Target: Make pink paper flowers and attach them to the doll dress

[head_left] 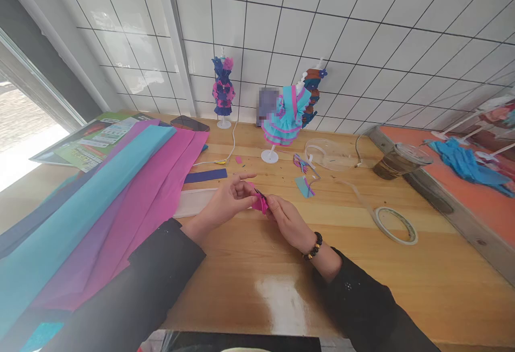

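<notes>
Near the middle of the wooden table, my left hand (234, 196) pinches the left side of a small folded piece of pink paper (259, 205). Its index finger points out to the right. My right hand (286, 220), with a beaded bracelet at the wrist, is closed at the paper's right side. Between the hands, a small dark tool (259, 193), which looks like scissor blades, lies against the paper; its handle end is hidden by my right fingers. Behind my hands, a doll form in a turquoise and pink ruffled dress (284, 121) stands on a white base.
Long coloured paper sheets (120, 196) cover the left side. A blue strip (206, 175) lies behind my left hand. Paper scraps (304, 186), a tape roll (396, 225) and a lidded cup (398, 162) are to the right. Another dressed form (223, 92) stands by the tiled wall.
</notes>
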Tool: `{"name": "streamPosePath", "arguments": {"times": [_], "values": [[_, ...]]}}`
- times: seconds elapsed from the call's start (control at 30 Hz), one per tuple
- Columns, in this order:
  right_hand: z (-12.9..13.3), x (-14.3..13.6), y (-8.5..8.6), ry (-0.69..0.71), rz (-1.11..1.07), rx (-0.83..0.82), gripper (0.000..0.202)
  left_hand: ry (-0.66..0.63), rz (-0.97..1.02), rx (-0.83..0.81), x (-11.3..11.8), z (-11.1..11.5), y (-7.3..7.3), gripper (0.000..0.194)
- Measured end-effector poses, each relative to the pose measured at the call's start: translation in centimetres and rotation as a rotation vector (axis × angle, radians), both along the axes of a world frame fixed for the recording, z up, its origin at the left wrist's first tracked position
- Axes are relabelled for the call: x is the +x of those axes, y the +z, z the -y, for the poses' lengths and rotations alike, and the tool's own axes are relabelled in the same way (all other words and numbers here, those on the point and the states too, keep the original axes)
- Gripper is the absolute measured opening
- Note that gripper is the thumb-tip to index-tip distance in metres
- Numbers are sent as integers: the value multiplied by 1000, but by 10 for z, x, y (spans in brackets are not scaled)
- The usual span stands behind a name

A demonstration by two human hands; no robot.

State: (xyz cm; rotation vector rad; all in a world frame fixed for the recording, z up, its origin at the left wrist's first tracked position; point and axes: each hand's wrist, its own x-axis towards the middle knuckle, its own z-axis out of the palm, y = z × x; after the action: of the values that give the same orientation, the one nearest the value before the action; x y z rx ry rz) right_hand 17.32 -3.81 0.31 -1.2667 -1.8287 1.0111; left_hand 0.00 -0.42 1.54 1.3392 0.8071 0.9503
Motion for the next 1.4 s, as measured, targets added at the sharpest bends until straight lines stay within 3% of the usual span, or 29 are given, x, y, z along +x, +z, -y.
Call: {"name": "streamPosePath", "arguments": {"times": [1.4], "values": [[-1, 2, -2, 19, 61, 36, 38, 14, -56, 36, -4, -1, 2, 53]]}}
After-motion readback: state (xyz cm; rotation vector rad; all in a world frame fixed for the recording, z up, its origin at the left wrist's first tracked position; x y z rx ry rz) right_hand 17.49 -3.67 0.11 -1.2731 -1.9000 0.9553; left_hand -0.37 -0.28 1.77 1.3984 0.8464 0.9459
